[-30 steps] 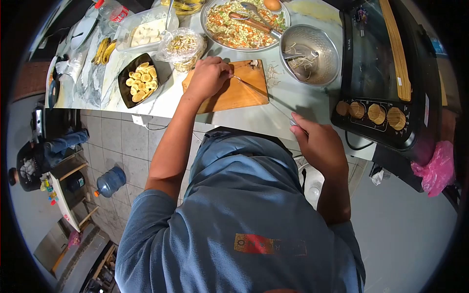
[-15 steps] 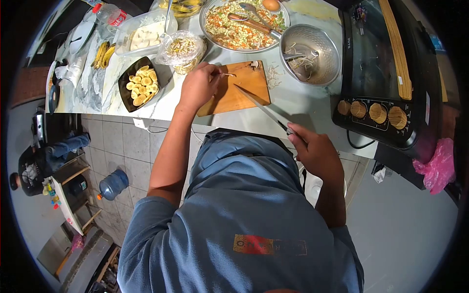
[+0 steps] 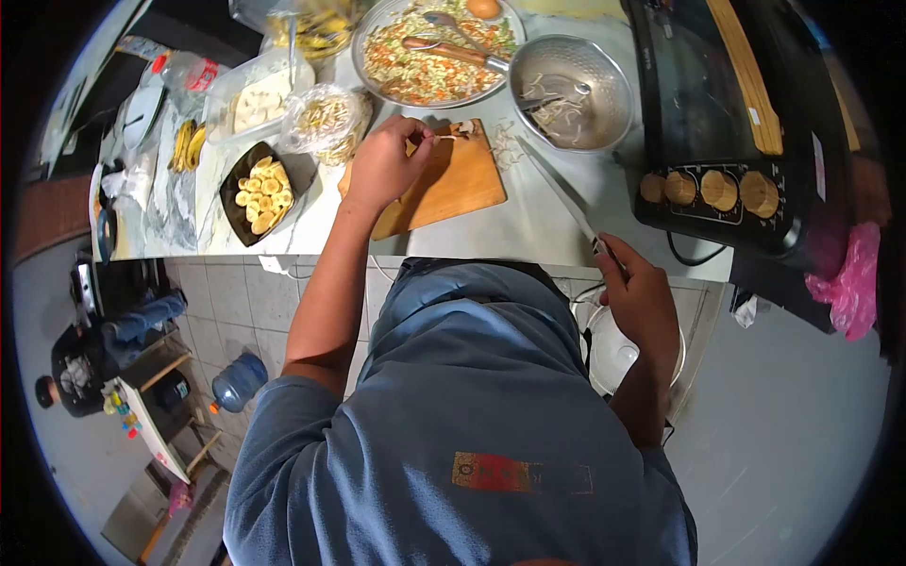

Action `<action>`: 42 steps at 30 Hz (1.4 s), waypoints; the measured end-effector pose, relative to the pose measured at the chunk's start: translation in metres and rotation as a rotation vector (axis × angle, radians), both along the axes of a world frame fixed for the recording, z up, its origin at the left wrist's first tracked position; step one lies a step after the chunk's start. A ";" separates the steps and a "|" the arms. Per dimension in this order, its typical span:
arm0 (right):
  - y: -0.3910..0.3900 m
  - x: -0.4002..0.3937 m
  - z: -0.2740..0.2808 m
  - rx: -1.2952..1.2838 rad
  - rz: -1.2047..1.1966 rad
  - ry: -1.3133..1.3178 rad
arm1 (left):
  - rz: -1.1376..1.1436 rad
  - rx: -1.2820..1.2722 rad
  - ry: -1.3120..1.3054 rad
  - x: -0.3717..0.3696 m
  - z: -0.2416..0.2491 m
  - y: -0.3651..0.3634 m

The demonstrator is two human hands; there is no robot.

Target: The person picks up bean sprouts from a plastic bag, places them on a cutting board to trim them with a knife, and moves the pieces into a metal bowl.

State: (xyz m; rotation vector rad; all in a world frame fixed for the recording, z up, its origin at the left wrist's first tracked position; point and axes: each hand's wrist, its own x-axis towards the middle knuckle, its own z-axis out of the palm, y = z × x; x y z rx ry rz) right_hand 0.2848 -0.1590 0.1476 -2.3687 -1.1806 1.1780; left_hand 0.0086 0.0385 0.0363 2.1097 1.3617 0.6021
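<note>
Knife held off the board, pale strand pinched above it

Nearest, the right hand is closed around the handle of a knife, whose blade slants over the bench with its tip just right of the cutting board. The left hand is over the board's left part – thumb and fingertips pinched on a thin pale strand.

A small brown-and-white scrap lies at the board's far edge, and loose pale strands are scattered just beyond its right side. Left of the board, a dark bowl holds round yellow slices; between it and the board, slightly farther, is a clear bag of sprouts. Behind that bag sits a plastic container with white pieces.

Beyond the board to the right, a metal pan holds more strands – its wooden handle reaches over a round tray of chopped vegetables, behind the board. An egg is at the tray's far side. Well right of the board stands a black oven.
</note>
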 end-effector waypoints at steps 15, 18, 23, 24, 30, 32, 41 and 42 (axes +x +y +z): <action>-0.056 0.008 -0.010 0.017 -0.158 0.076 | -0.170 0.065 -0.200 0.116 0.009 0.036; -0.054 0.012 -0.013 0.044 -0.124 0.085 | -0.149 0.048 -0.226 0.108 0.009 0.034; -0.028 0.012 -0.004 -0.071 -0.035 0.146 | -0.003 -0.101 -0.210 0.055 0.006 0.030; -0.025 0.012 -0.009 -0.011 -0.014 0.160 | 0.048 -0.107 -0.173 0.042 0.007 0.027; 0.009 0.009 -0.015 0.055 0.170 0.186 | 0.120 -0.197 -0.089 -0.040 0.000 0.003; 0.019 0.008 -0.018 0.061 0.222 0.198 | 0.171 -0.199 -0.029 -0.053 0.005 -0.013; 0.056 0.000 -0.014 0.041 0.369 0.181 | 0.235 -0.223 0.066 -0.077 -0.014 -0.054; 0.058 -0.001 -0.013 0.046 0.367 0.195 | 0.244 -0.225 0.057 -0.076 -0.018 -0.055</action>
